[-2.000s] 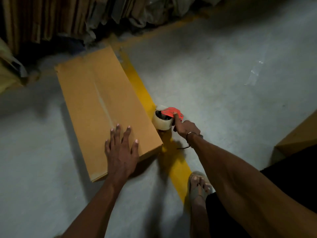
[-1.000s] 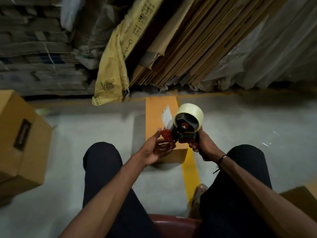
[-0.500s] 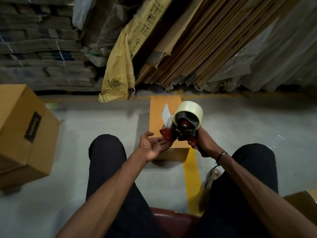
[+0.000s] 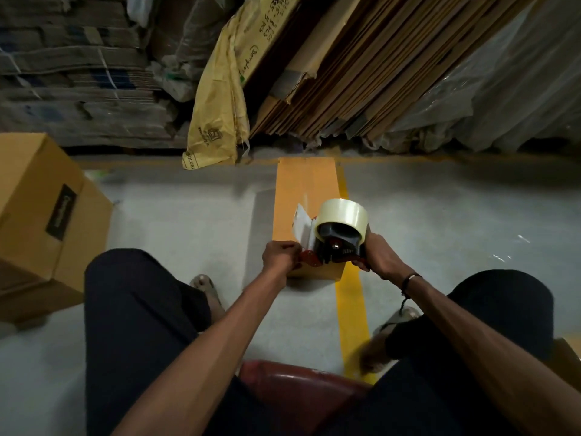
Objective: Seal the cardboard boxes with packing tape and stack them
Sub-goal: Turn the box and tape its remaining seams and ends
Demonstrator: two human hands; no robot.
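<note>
A long flat cardboard box [image 4: 306, 196] lies on the floor ahead of me, partly over a yellow floor line. Above its near end I hold a red and black tape dispenser [image 4: 333, 247] carrying a roll of clear packing tape [image 4: 341, 215]. My right hand [image 4: 379, 254] grips the dispenser's handle from the right. My left hand [image 4: 279, 258] has its fingers curled at the dispenser's red front, where a loose tape end [image 4: 300, 226] sticks up.
A larger closed cardboard box [image 4: 47, 215] stands at the left. Flattened cardboard sheets [image 4: 361, 73] and a yellow sack [image 4: 220, 102] lean against the back. I sit on a red stool [image 4: 298, 385]. Another box corner [image 4: 566, 357] shows at the right edge.
My left hand went from palm-up and open under the dispenser to curled at its red front by the tape end. The dispenser has dropped slightly toward the box's near end.
</note>
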